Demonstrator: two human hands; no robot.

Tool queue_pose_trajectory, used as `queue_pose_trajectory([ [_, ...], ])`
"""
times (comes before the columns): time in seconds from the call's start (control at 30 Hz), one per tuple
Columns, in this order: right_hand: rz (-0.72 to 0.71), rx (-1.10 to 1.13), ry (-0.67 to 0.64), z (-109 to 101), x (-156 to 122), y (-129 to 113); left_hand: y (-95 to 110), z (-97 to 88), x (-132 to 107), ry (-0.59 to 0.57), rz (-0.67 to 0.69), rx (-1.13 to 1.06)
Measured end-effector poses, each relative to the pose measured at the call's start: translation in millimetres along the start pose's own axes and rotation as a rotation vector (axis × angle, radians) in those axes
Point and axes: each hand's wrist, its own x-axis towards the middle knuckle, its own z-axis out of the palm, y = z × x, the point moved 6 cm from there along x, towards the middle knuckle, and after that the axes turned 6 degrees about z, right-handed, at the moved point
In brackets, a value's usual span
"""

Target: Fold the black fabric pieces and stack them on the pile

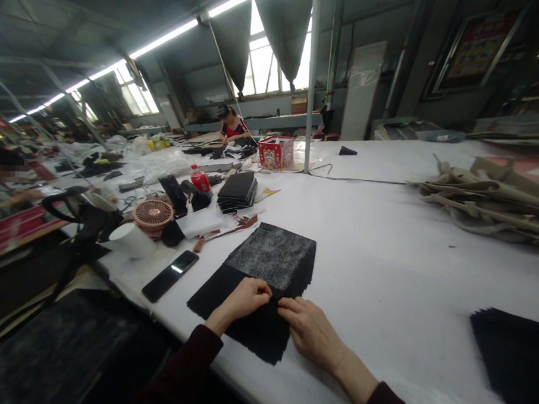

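Note:
A stack of black fabric pieces (241, 329) lies on the white table in front of me, its far part showing a mottled grey patch (274, 253). My left hand (250, 297) rests over the stack, thumb and fingers pinched at the edge of the grey part. Close beside it, my right hand (308, 329) pinches the fabric at the stack's right side. Both hands are closed on the cloth, fingertips almost meeting. How many layers they hold is hidden.
Left of the stack lie a phone (170, 275), a pink fan (152, 218) and a white roll (131, 241). Behind stand a dark stack (237, 188) and a red box (276, 153). More black fabric (512, 361) and a beige pile (488, 196) lie right. A person (234, 129) sits farther back.

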Motion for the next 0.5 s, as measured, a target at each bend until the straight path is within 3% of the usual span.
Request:
queue_pose_trajectory([
  [0.13, 0.052, -0.023, -0.019, 6.9, 1.6, 6.1, -13.8, -7.3, 1.1, 0.04, -0.056, -0.289],
  [0.23, 0.077, -0.023, 0.005, 10.9, 0.7, 8.9, -32.9, -31.5, -8.9, 0.207, -0.1, -0.546],
  [0.37, 0.097, -0.018, 0.01, 12.7, -1.5, 7.7, -69.9, -95.2, -45.8, 0.597, -0.124, -0.825],
  [0.5, 0.12, -0.033, 0.002, 12.1, -1.6, 7.1, -95.8, -166.4, -107.4, 0.952, -0.11, -0.985],
])
